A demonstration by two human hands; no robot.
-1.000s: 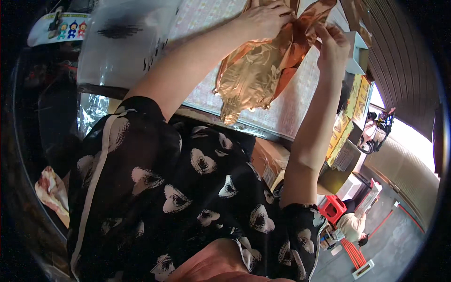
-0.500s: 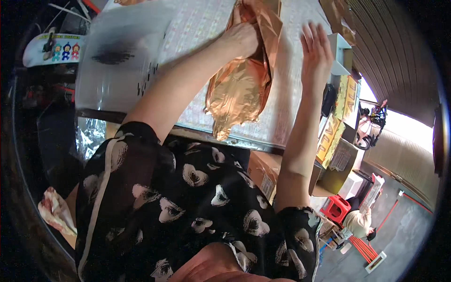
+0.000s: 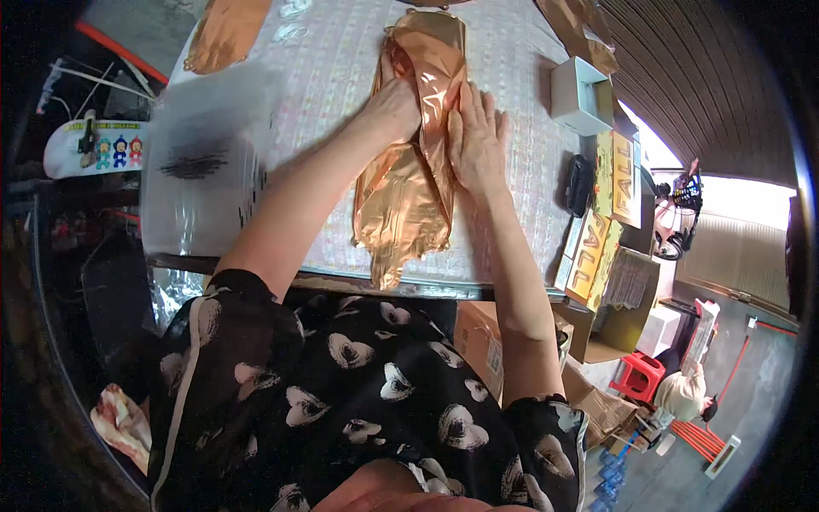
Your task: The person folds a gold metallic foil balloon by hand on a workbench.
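A deflated rose-gold foil balloon [image 3: 405, 200] lies lengthwise on the table, its long sides folded inward and a narrow tail pointing toward me. My left hand [image 3: 397, 107] is at the fold in its upper half, fingers partly hidden by the foil and closed on it. Against the balloon's right edge rests my right hand [image 3: 479, 141], its fingers stretched out and pressing along the folded side.
A patterned cloth under clear plastic covers the table [image 3: 324, 94]. At left lies a stack of clear plastic sheets [image 3: 196, 205], with another foil piece [image 3: 226, 34] beyond it. On the right are a white open box [image 3: 582, 96], a black object [image 3: 578, 183] and yellow boxes [image 3: 589, 260]. A person [image 3: 682, 392] is farther off.
My right hand came down from the air at right onto the balloon's edge. The left hand shifted left and nearer along with the balloon, whose upper part now lies flatter.
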